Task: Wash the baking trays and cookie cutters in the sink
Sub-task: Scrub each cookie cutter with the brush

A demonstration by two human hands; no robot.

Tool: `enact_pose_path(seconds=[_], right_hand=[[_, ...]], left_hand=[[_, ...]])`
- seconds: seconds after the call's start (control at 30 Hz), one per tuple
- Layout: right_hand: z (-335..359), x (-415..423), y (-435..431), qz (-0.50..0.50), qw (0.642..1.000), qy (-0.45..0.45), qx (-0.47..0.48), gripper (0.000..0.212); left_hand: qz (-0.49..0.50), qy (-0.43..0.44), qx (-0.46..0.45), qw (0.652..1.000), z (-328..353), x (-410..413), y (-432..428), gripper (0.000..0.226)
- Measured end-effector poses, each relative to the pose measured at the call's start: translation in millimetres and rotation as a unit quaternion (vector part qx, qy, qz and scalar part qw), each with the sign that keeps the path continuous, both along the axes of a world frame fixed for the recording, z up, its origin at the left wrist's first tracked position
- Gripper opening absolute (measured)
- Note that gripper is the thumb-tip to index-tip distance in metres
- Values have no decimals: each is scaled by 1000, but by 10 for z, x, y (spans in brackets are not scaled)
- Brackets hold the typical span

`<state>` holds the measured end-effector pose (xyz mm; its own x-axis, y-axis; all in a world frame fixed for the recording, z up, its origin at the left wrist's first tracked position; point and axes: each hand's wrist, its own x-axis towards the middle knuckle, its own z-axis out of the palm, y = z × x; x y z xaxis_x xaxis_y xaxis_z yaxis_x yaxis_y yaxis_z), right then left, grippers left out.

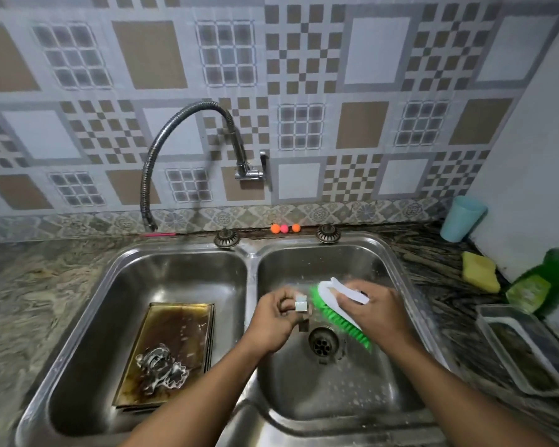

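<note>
Cutter: small square silver metal cookie cutter (300,305), pinched by fingertips of our left hand (273,321), just up-left of round steel drain (323,341).
Brush: our right hand (380,312) clamps white-handled green-bristled brush (329,309), bristles beside cutter.

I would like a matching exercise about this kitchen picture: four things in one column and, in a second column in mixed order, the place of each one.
Things
1. baking trays
2. green brush
3. yellow sponge
4. blue cup

Places
A. lying on the counter beside the green bottle
B. held in the right hand, over the right basin
C. standing upright at the back corner of the counter
D. in the left basin

Pairs: 1-D, 2-B, 3-A, 4-C
</note>
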<state>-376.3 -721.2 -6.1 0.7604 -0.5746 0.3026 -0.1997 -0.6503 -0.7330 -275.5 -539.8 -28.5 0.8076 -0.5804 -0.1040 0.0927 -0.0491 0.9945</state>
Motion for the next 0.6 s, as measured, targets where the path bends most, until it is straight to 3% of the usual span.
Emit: enact_pose_path(seconds=[0.13, 0.27, 0.43, 0.6], right_hand=[[11, 150, 265, 20, 999, -8, 45, 20], [-104, 87, 351, -17, 999, -6, 34, 35], [-120, 174, 624, 33, 999, 5, -43, 36], [-84, 187, 571, -9, 998, -19, -55, 37]], left_hand=[[28, 117, -77, 990, 63, 124, 122, 23], [53, 180, -105, 977, 89, 293, 321, 15], [27, 173, -78, 981, 113, 404, 438, 10], [-10, 170, -59, 984, 56, 432, 528, 13]])
